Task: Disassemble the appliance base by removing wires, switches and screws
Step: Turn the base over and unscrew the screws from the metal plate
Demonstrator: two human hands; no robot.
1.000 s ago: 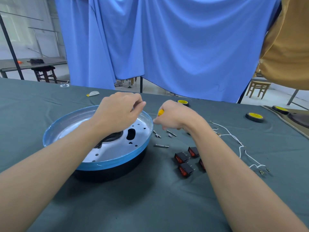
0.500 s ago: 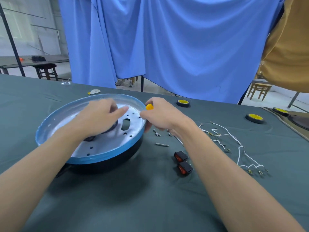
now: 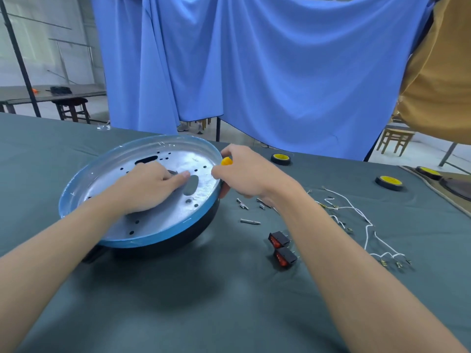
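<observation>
The round base [image 3: 163, 238], a perforated silver plate with a blue rim over a black shell, sits tilted on the cloth-covered table [image 3: 229, 301]. The left hand [image 3: 150, 184] presses on the plate with fingers straight, and the right hand [image 3: 247, 174] grips a yellow-handled screwdriver [image 3: 226, 161] at the rim. Small metal screws [image 3: 249, 221], two red-faced switches [image 3: 279, 239] and thin white wires [image 3: 367, 225] lie to the right, partly behind the right forearm.

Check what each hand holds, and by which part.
Right hand grips an orange-handled tool by its handle; only the handle's end shows. Left hand holds nothing, lying flat inside the appliance base.
</observation>
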